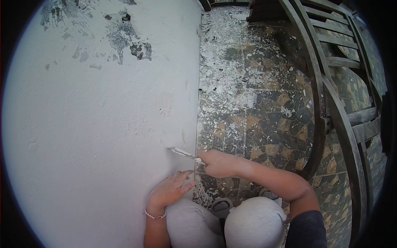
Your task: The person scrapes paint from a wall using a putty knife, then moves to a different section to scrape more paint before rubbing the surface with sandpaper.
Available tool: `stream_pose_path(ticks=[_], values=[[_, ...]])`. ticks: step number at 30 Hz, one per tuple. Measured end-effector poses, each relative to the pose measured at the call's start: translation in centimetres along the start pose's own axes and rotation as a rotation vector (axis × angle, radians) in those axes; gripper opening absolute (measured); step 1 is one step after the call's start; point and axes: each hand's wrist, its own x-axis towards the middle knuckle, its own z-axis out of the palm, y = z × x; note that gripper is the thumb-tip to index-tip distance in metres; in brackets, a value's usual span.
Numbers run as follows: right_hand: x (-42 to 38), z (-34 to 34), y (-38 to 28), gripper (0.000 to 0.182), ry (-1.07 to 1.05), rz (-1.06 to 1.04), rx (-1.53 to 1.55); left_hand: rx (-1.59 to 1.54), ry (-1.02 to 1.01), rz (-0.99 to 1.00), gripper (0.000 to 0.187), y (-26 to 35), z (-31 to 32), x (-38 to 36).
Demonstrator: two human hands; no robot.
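My right hand (pixel 219 163) is closed around a scraper (pixel 184 153), a narrow tool whose blade is smeared with white. The tip of its blade meets the white wall (pixel 103 165), on the left side of the view. Below the scraper, my left hand (pixel 170 190) lies open near the wall, fingers stretched out and holding nothing; whether its palm presses on the wall is hard to tell. A beaded bracelet (pixel 155 215) circles that wrist. Higher up on the wall, the paint has come off in rough grey patches (pixel 123 36).
White flakes (pixel 225 82) litter the patterned tile floor (pixel 285 140) along the wall's foot. A slatted wooden bench or chair frame (pixel 335 99) stands on the right. My knees (pixel 254 221) and a sandal (pixel 222 205) are just below my hands.
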Motion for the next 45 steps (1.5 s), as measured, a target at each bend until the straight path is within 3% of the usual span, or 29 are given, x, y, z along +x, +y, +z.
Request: stream_pose_path(ticks=[3, 6, 12, 19, 24, 27, 29, 32, 36, 39, 41, 45], values=[[1.7, 1.3, 3.2, 0.037, 0.304, 0.188, 0.05, 0.008, 0.001, -0.001, 0.06, 0.4, 0.0, -0.3], [5.0, 2.2, 5.8, 0.038, 0.411, 0.227, 0.099, -0.019, 0.004, 0.004, 0.06, 0.2, 0.0, -0.2], [5.2, 7.1, 5.7, 0.033, 0.291, 0.098, 0.068, -0.009, -0.015, -0.013, 0.055, 0.0, -0.2, 0.0], [0.8, 12.2, 7.2, 0.037, -0.067, 0.097, 0.128, -0.03, 0.023, 0.022, 0.059, -0.1, 0.0, 0.0], [-0.7, 9.7, 7.5, 0.039, -0.23, 0.09, 0.133, -0.01, 0.027, 0.003, 0.053, -0.2, 0.0, -0.5], [0.9, 10.3, 11.7, 0.043, 0.202, 0.047, 0.183, -0.032, 0.017, -0.019, 0.052, 0.2, -0.1, -0.7], [2.1, 7.8, 10.3, 0.047, 0.458, 0.208, 0.202, -0.042, 0.007, -0.026, 0.053, 0.5, -0.2, -0.6], [4.7, 5.2, 9.1, 0.048, 0.575, 0.208, 0.189, -0.056, 0.017, -0.02, 0.055, 0.4, -0.3, -0.5], [5.6, 5.3, 7.4, 0.061, 0.244, 0.169, 0.077, -0.136, 0.043, -0.012, 0.058, -0.1, 0.3, -0.4], [3.4, 7.6, 5.8, 0.05, 0.19, 0.228, 0.014, -0.103, 0.064, 0.018, 0.055, -0.8, 0.3, -0.2], [2.4, 7.6, 6.6, 0.048, 0.101, 0.167, 0.134, -0.087, 0.069, 0.035, 0.053, -0.9, 0.4, 0.0], [0.7, 2.7, 3.2, 0.041, 0.123, 0.267, 0.303, -0.1, 0.077, 0.039, 0.057, -1.0, 0.7, 0.3]])
